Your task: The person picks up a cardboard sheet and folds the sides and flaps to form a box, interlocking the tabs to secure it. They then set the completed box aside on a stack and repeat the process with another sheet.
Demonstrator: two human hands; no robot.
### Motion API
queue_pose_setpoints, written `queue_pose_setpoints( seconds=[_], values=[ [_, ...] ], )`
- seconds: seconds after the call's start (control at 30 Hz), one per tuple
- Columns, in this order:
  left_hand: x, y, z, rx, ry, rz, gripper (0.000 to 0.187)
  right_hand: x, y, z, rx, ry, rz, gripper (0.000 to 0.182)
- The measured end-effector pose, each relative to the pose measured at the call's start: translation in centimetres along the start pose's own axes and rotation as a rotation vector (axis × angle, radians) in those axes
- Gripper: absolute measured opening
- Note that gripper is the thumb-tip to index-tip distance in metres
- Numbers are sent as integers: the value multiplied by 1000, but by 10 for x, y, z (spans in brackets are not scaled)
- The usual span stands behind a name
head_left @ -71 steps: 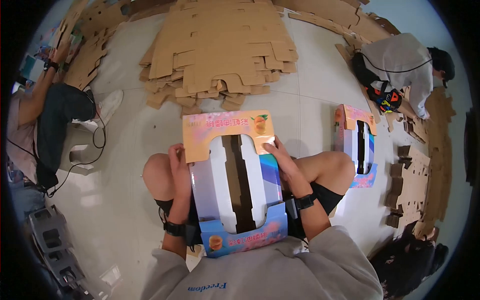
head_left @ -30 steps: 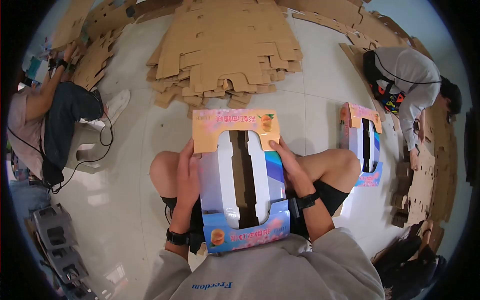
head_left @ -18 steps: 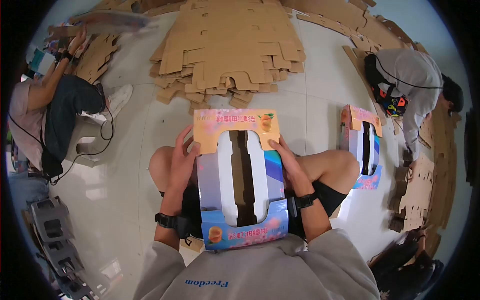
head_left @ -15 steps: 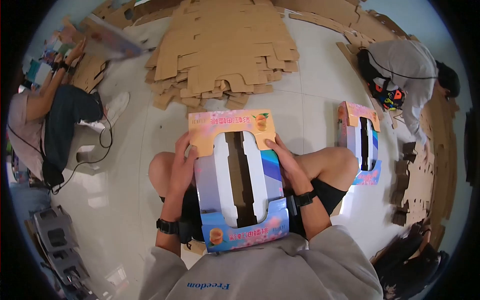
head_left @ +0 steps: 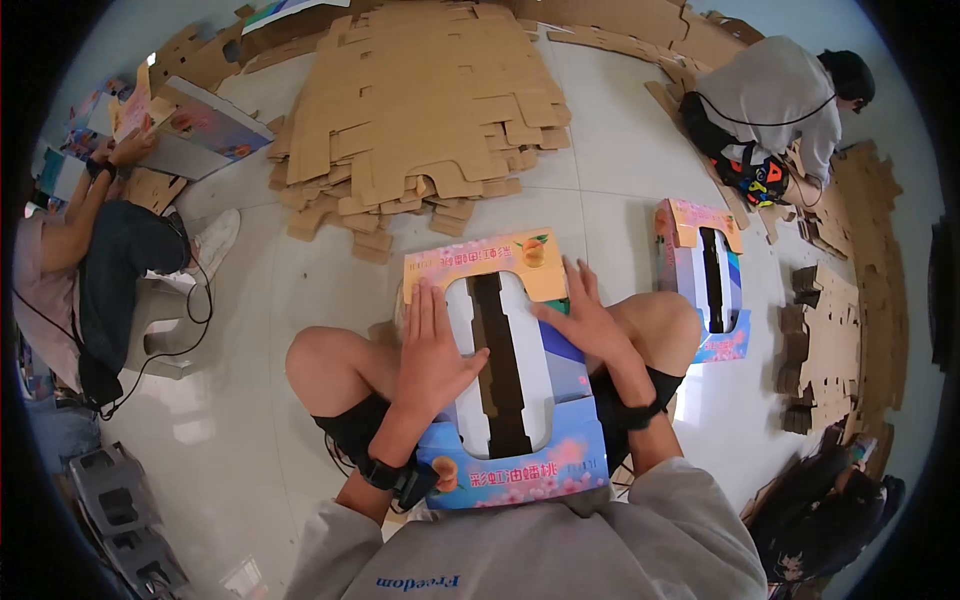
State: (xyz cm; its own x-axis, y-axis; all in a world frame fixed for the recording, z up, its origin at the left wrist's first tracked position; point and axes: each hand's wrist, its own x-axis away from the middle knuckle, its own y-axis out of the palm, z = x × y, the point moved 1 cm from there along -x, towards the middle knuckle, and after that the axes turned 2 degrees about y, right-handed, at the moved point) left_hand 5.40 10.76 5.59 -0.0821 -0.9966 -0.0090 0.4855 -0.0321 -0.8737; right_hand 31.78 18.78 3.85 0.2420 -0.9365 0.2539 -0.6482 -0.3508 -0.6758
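A printed cardboard box [head_left: 572, 372], orange at its far end and blue at its near end, rests at my lap with a long dark slot down its middle. My left hand [head_left: 432, 345] lies flat on the box's left side, fingers stretched toward the orange end and thumb over the white inner panel. At the far right corner is my right hand [head_left: 588, 318], its fingers spread along the outer side and its thumb on the edge of the orange panel. Neither hand is closed around the box.
Flat brown cardboard pieces [head_left: 410, 110] are piled ahead. A similar box [head_left: 728, 280] stands on the floor at right, near stacked cardboard [head_left: 825, 350]. One person [head_left: 140, 270] sits at left holding a box; another [head_left: 775, 100] bends at upper right. Grey stools [head_left: 115, 490] stand lower left.
My left hand has moved from the box's left edge onto its top, and my right fingers have spread. The box has shifted slightly right. The person at left has brought their box closer.
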Motion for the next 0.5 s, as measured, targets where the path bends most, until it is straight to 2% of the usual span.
queue_pose_setpoints(
  seconds=[0.1, 0.13, 0.23, 0.27, 0.37, 0.5],
  values=[
    [7, -5, 10, -30, -44, -68, 112, 32, -19, -40, 121, -161, -140, 108],
    [5, -9, 14, -50, -49, -84, 111, 45, -23, -64, 229, -66, -238, 119],
    [8, -12, 19, -52, -42, -74, 107, 60, -6, -67, 470, -246, -19, 127],
    [9, -11, 21, -58, -42, -56, 106, 64, -1, -67, 458, -291, -15, 131],
    [19, -7, 26, -66, -56, -25, 102, 66, 10, -73, 475, -280, -10, 123],
    [25, -12, 25, -118, -50, 8, 97, 66, 15, -68, 462, -372, 94, 108]
  ],
)
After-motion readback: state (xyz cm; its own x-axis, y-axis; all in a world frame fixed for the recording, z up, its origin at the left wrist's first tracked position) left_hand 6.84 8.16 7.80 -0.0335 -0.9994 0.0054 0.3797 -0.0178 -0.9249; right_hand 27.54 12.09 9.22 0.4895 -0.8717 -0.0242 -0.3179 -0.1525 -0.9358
